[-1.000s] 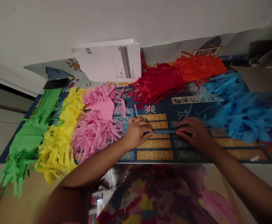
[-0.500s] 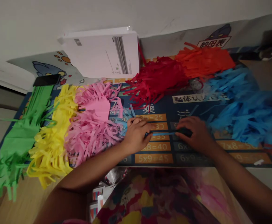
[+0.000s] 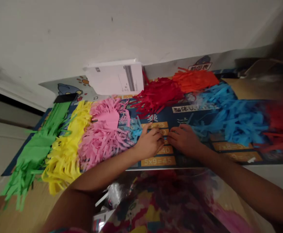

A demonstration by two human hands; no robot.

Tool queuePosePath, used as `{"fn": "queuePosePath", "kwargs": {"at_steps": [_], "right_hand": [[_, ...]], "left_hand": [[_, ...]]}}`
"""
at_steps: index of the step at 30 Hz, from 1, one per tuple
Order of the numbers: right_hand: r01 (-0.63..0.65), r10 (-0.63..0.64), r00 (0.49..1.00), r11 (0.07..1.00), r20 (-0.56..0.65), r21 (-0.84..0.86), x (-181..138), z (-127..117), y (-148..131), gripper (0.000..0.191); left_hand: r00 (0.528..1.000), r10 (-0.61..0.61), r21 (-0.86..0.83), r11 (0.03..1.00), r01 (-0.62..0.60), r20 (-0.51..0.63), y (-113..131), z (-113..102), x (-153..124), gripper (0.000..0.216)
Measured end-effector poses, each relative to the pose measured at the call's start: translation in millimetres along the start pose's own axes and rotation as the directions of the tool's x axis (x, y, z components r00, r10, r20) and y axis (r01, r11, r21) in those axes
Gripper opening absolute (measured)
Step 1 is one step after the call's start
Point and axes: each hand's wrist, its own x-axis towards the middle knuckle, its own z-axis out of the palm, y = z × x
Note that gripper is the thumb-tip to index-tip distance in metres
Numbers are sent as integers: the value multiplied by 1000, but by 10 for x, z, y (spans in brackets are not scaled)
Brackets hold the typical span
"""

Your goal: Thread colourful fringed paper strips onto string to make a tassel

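My left hand (image 3: pixel 151 142) and my right hand (image 3: pixel 185 140) rest on a dark multiplication-table poster (image 3: pixel 156 160), fingertips meeting in a pinch over the orange number boxes. The thin blue paper strip they held a moment ago is now hidden between the fingers. A pile of pink fringed paper (image 3: pixel 104 136) lies just left of my left hand. Just right of my right hand spreads a heap of blue fringed paper (image 3: pixel 231 116).
Yellow fringed paper (image 3: pixel 66 149) and green fringed paper (image 3: pixel 34 152) lie at the left. Red (image 3: pixel 158 95) and orange (image 3: pixel 194 81) piles sit at the back, by a white paper stack (image 3: pixel 114 79) and a black phone (image 3: pixel 65 97). Patterned cloth (image 3: pixel 160 200) covers my lap.
My hands have drawn together: the blue strip stretched between them earlier is now closed up between the fingertips. The camera has tilted up, showing more wall.
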Motion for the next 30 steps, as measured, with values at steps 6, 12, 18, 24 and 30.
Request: {"fn": "queuePosePath", "kwargs": {"at_steps": [6,12,18,24,30], "right_hand": [[-157,156,982,988,-107,-2,62,17,-118,20],[-310,378,925,700,34,644,94,-538,-200,27],[-400,284,881,16,379,916,92,-676,-196,36],[-233,540,753,-316,376,920,15,-574,-564,33],[-144,690,601,-404,404,903,-4,-517,-706,34]], "left_hand": [[987,22,107,994,-6,-156,-7,-9,47,17],[914,179,81,984,-161,-363,21,-543,-66,13],[838,225,50,972,-231,-497,194,-912,-27,14],[822,-20,-121,991,-59,-569,461,-830,-22,8],[765,-421,-535,836,120,-487,649,-637,30,9]]}}
